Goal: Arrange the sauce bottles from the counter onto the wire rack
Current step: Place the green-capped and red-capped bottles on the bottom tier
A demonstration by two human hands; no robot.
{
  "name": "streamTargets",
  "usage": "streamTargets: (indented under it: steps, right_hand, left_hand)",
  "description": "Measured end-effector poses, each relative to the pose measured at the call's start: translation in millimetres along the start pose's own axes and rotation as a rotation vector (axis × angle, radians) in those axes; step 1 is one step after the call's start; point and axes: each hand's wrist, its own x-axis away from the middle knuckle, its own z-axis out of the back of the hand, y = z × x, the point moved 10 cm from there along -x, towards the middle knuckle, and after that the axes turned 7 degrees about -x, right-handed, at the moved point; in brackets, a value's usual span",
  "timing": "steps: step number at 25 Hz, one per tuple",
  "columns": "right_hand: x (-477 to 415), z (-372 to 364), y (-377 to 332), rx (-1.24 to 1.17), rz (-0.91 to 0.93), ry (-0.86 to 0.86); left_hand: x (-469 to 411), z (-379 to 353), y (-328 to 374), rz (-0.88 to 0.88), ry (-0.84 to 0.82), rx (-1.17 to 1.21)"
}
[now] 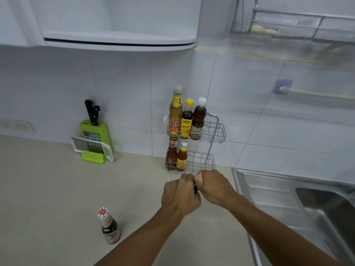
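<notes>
In the head view, a two-tier wire rack (215, 131) is hanging on the white tiled wall at about one o'clock from the frame's centre, its lower basket sitting just above the beige counter (48, 189). Three bottles are standing upright in the upper basket: a tall tan sauce bottle (175, 112) with a grey cap and a yellow neck label showing a large "1", a dark soy sauce bottle (187, 120) with a yellow cap and a yellow-and-red label in script too small to read, and a brown fish sauce bottle (198, 120) with a white cap. In the lower basket a red chili sauce bottle (171, 154) with a dark label and a smaller orange chili sauce bottle (182, 157) with a white cap are standing side by side at its left end. The left hand (180, 192) and right hand (213, 187) are closing together just below the rack, both curled around a small dark object (195, 188) that is almost wholly hidden between them. At seven o'clock a dark sauce bottle (109, 226) with a red-and-white striped cap is standing alone on the counter, its label unreadable. At nine o'clock a green knife block (94, 135) holding black-handled knives is leaning against the wall with a grater (94, 148) in front. A steel sink (317, 204) is lying at four o'clock.
</notes>
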Motion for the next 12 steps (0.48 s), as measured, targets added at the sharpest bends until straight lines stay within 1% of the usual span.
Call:
streamTargets:
  steps: [2, 3, 5, 6, 7, 9, 12]
  right_hand:
    - [-5, -3, 5, -0.082, -0.025, 0.007]
    - [-8, -6, 7, -0.195, -0.027, -0.01]
    - [-12, -10, 15, -0.546, -0.076, -0.067]
    - [-16, -10, 20, -0.665, -0.1, -0.084]
    - [-22, -7, 24, -0.715, -0.103, -0.079]
    - [-40, 2, 37, -0.712, -0.134, 0.012]
    - [-70, 14, 76, -0.721, -0.281, 0.235]
  left_hand:
    - [-4, -2, 1, -0.007, 0.022, -0.007]
    - [-7, -3, -1, 0.009, 0.014, 0.038]
    - [-15, -11, -8, 0.066, -0.057, 0.206]
    - [-21, -18, -12, 0.087, -0.122, 0.31]
    - [-30, -26, -16, 0.096, -0.194, 0.421]
    - [-49, -44, -29, 0.119, -0.33, 0.57]
    - [-78, -65, -68, 0.231, -0.412, 0.6]
